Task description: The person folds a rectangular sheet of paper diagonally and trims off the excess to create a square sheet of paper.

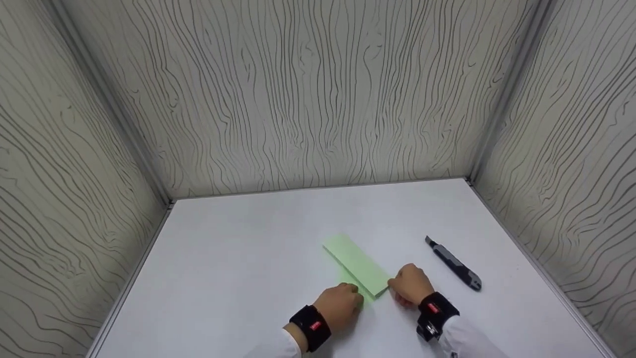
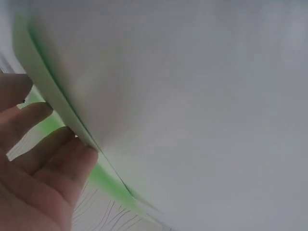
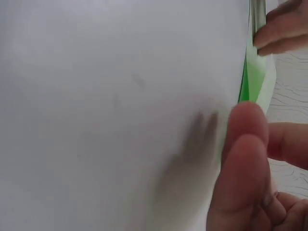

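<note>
A light green sheet of paper (image 1: 355, 261), folded into a long narrow strip, lies slanted on the white table. My left hand (image 1: 340, 304) rests at its near left side, over a lower layer that shows as a paler green edge. In the left wrist view, fingertips (image 2: 89, 151) touch along the long edge of the paper (image 2: 57, 101). My right hand (image 1: 411, 286) pinches the near right corner between thumb and forefinger. Seen from the right wrist, the thumb and finger (image 3: 245, 159) meet at the paper's end, and the fold (image 3: 255, 77) stands slightly apart.
A grey and black utility knife (image 1: 454, 266) lies to the right of my right hand, its blade end pointing away. White table surface (image 1: 238, 253) extends left of the paper. Wood-grain patterned panels (image 1: 308, 99) enclose the back and both sides.
</note>
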Demonstrator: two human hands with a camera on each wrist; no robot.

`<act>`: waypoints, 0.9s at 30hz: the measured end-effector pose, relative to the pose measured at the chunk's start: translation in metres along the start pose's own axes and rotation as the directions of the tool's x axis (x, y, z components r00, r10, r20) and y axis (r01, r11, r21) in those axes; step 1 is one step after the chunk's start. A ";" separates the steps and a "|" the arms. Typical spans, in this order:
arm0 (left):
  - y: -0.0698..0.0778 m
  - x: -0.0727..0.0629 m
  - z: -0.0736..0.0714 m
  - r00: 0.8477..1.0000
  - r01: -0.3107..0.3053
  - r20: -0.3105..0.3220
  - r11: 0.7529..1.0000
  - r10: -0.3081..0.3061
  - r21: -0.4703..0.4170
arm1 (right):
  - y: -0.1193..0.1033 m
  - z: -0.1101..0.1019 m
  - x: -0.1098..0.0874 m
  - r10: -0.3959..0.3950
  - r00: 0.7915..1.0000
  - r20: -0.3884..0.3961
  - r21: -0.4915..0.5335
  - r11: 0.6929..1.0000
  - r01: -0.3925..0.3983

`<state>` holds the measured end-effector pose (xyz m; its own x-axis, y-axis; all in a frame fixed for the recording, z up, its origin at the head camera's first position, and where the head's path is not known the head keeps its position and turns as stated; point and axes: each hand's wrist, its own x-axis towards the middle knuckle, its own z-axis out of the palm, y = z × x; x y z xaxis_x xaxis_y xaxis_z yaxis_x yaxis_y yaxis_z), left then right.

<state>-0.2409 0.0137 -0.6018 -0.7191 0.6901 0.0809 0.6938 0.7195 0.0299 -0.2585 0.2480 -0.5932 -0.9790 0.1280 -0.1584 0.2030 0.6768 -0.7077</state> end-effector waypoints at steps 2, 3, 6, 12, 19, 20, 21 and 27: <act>-0.004 -0.001 0.001 1.000 -0.002 0.003 1.000 0.002 -0.020 | 0.006 -0.012 0.003 -0.053 0.997 -0.055 -0.077 0.996 0.049; -0.006 -0.002 0.002 1.000 -0.002 0.000 1.000 0.002 -0.031 | 0.010 -0.018 0.005 -0.083 0.993 -0.084 -0.131 0.989 0.072; -0.010 -0.003 0.007 1.000 0.002 0.003 0.998 -0.002 -0.055 | 0.023 -0.035 0.009 -0.204 0.961 -0.186 -0.324 0.936 0.136; -0.013 -0.007 0.008 1.000 -0.003 -0.008 0.999 0.003 -0.052 | 0.051 -0.060 0.022 -0.312 0.902 -0.298 -0.509 0.851 0.126; -0.018 -0.012 0.007 1.000 -0.016 -0.003 1.000 0.015 -0.022 | 0.076 -0.077 0.025 -0.162 0.955 -0.249 -0.460 0.887 0.031; -0.019 -0.012 0.007 1.000 -0.017 0.001 1.000 0.017 -0.025 | 0.079 -0.078 0.025 -0.156 0.956 -0.248 -0.458 0.889 0.026; -0.019 -0.012 0.007 1.000 -0.019 0.004 0.999 0.019 -0.027 | 0.081 -0.079 0.025 -0.156 0.956 -0.248 -0.456 0.890 0.027; -0.022 -0.014 0.005 0.999 -0.035 0.021 0.999 0.035 -0.017 | 0.087 -0.080 0.028 -0.215 0.944 -0.252 -0.464 0.883 0.077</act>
<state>-0.2462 -0.0114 -0.6086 -0.6947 0.7167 0.0610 0.7192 0.6934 0.0443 -0.2692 0.3687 -0.6043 -0.9716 0.1578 0.1762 0.0957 0.9434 -0.3176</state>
